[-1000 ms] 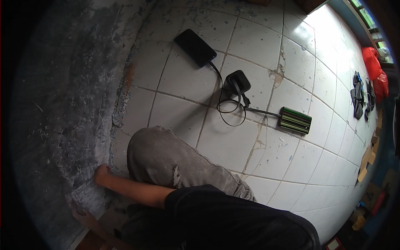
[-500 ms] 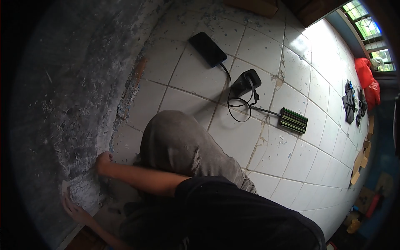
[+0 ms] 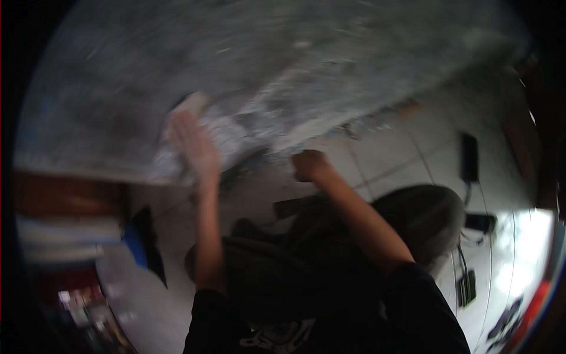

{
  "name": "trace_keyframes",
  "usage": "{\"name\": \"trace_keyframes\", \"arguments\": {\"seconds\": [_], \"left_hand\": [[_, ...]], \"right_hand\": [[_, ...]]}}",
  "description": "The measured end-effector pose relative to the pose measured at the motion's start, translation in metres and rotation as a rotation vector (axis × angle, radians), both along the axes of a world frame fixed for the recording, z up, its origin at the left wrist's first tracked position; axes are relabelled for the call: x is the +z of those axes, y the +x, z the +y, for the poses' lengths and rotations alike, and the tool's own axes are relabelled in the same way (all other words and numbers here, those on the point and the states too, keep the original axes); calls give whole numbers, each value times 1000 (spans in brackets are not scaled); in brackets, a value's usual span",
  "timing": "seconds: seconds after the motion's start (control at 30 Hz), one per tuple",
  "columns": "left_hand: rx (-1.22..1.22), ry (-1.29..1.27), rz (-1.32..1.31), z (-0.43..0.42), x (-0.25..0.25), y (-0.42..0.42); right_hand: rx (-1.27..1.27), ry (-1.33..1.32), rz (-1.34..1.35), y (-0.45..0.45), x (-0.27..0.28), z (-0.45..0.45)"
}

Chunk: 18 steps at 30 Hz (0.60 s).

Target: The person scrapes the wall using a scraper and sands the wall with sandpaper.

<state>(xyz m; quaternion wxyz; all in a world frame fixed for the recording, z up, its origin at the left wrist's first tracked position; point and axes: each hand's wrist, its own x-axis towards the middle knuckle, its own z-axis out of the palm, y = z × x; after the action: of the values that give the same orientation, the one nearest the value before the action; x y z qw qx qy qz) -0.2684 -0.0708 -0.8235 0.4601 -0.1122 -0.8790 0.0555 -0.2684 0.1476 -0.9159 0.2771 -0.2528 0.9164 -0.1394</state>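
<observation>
My left hand [image 3: 197, 144] lies with outstretched fingers against the grey, scraped wall [image 3: 147, 76], pressing a pale flat sheet with a dark edge [image 3: 194, 103], which looks like sandpaper. A whitish scuffed patch [image 3: 230, 135] of the wall is beside these fingers. My right hand [image 3: 309, 165] is closed in a fist near the foot of the wall, above the tiled floor. Whether anything is inside that fist is hidden. Motion blurs the whole view.
On the white tiles [image 3: 389, 153] to the right lie a black phone [image 3: 469, 156], a black block with a cable [image 3: 480, 222] and a striped dark box [image 3: 467, 288]. My bent knee [image 3: 433, 212] is close by. A brown wooden piece [image 3: 71, 194] and a blue-and-black object [image 3: 144, 245] are at left.
The camera has turned left, so the wall now spans the top and the phone and cables sit at far right. My left hand stays on the wall; my right stays closed.
</observation>
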Motion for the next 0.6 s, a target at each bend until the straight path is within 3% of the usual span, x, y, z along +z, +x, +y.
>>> {"name": "trace_keyframes", "arguments": {"seconds": [0.07,0.23,0.3,0.37,0.4,0.5,0.6], "left_hand": [[-3,35,-64,9,-10,0],[20,-100,-282,12,-57,15],[46,-192,-319,11,-48,14],[45,20,-334,23,-11,12],[94,1,-214,26,-1,11],[163,6,-331,24,-38,10],[119,-49,-268,19,-75,16]], "right_hand": [[-27,-31,113,2,-9,2],[19,-71,35,6,4,14],[12,-66,46,9,11,16],[-7,-53,42,9,13,16],[-6,-34,47,9,13,15],[21,-41,38,15,10,12],[36,-56,38,14,12,12]]}}
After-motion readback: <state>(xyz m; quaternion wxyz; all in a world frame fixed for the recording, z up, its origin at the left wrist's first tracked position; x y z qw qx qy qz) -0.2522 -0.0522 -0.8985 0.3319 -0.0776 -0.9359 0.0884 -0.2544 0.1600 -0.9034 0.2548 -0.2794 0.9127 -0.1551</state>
